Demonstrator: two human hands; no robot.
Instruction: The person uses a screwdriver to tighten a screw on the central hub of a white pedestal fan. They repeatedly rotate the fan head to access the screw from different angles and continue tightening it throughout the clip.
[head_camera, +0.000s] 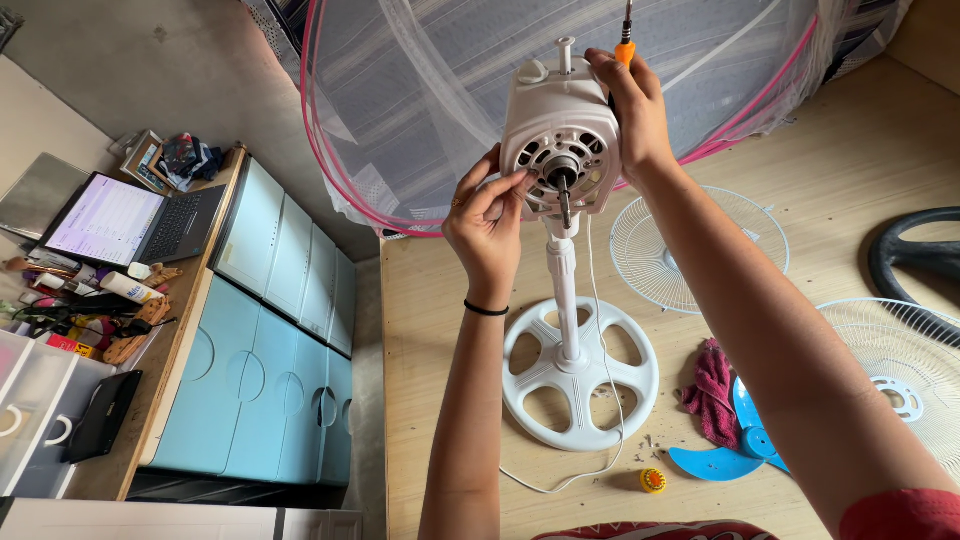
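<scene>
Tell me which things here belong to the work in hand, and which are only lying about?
In the work:
left hand and right hand on the fan motor housing
screwdriver
fan stand
wire grilles
blue blade
yellow cap

Lying about:
laptop
red cloth
blue cabinets
mosquito net

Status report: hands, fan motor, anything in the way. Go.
Left hand fingers pinch the fan motor housing front. Right hand grips its side, holding an orange screwdriver. Shaft bare; blue blade on the table.
</scene>
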